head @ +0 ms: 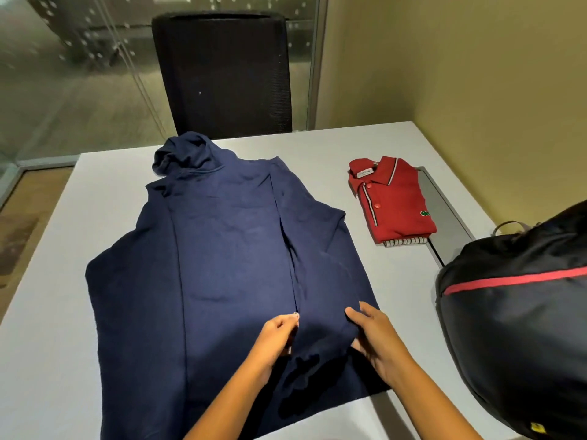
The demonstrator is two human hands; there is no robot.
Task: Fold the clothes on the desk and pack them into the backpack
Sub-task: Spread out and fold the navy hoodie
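A navy blue hoodie (222,265) lies flat on the white desk (57,328), hood toward the far edge, its right side folded over the middle. My left hand (279,335) pinches the edge of that folded flap near the hem. My right hand (374,338) grips the same flap on its right side, fingers on top of the cloth. A folded red polo shirt (394,201) sits at the far right on top of a folded striped garment (405,242). A black backpack (521,319) with a red stripe stands at the right edge.
A black office chair (222,74) stands behind the desk's far edge. A grey cable hatch (444,211) is set into the desk beside the polo. Glass wall at the left, a beige wall at the right.
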